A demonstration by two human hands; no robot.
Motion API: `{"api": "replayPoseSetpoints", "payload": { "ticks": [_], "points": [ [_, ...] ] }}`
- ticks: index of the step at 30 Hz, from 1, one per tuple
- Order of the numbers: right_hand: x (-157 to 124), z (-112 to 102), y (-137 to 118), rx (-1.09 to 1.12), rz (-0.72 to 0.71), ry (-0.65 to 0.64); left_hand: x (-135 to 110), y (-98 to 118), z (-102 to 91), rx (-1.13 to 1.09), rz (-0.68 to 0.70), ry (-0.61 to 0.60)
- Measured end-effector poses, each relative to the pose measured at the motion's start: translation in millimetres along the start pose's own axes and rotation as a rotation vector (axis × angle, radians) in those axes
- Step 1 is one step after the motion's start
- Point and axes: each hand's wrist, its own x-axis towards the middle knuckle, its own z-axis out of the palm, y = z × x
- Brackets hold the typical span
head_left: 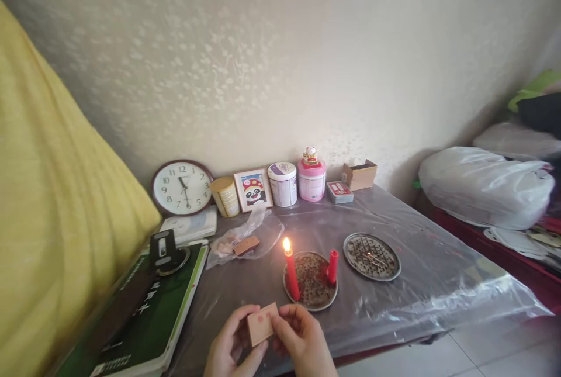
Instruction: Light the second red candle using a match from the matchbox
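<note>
Matchbox: small tan box (262, 324) pinched between both hands at the bottom edge of the view, in front of the table's near rim; its long axis runs from 8 o'clock up to 2 o'clock, printed face toward the camera.
Left hand: left hand (231, 345) closed on the box's lower left end, thumb on the near face, fingers curled behind.
Right hand: right hand (302, 339) closed on the box's upper right end with thumb and fingertips, knuckles toward the candles; this hand sits nearer the plate.
Nearer candle: lit red candle (291, 275) stands upright at 12 o'clock from the box, on the left rim of the round plate (313, 298), flame at its top; near the hands but not touching.
Other candle: shorter, unlit red candle (332, 266) stands at the plate's right rim, at 1 o'clock from the box, beyond the right hand.
Second plate: patterned metal plate (371, 256) lies at 2 o'clock, well apart from the hands.
Bag: clear plastic bag (245, 239) with a small tan box inside lies at 11 o'clock.
Books: green books (153, 312) lie at 9 o'clock, along the table's left edge.
Back row: wall clock (182, 187), tins and a framed picture (253, 189) line the wall at 12 o'clock, farthest off.
Table: plastic-covered table (438, 272) bears all of it.
</note>
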Motion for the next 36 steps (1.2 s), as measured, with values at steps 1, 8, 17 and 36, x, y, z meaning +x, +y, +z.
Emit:
{"api": "replayPoseSetpoints", "payload": {
  "ticks": [1,8,17,36],
  "points": [
    [-1.1,0.7,-5.4,-0.004,0.007,0.002,0.7,1.2,-1.4,0.017,0.010,-0.027],
    [-0.3,3.7,-18.2,-0.080,0.045,0.001,7.8,-4.9,-11.9,0.114,0.072,-0.154],
    [2.3,-8.1,-14.5,-0.266,-0.015,-0.017,10.0,-23.4,-12.2,0.338,0.206,-0.219],
    [0.4,-11.0,-20.2,-0.496,-0.162,-0.023,11.1,3.6,-4.1,0.100,0.002,-0.245]
  ]
}}
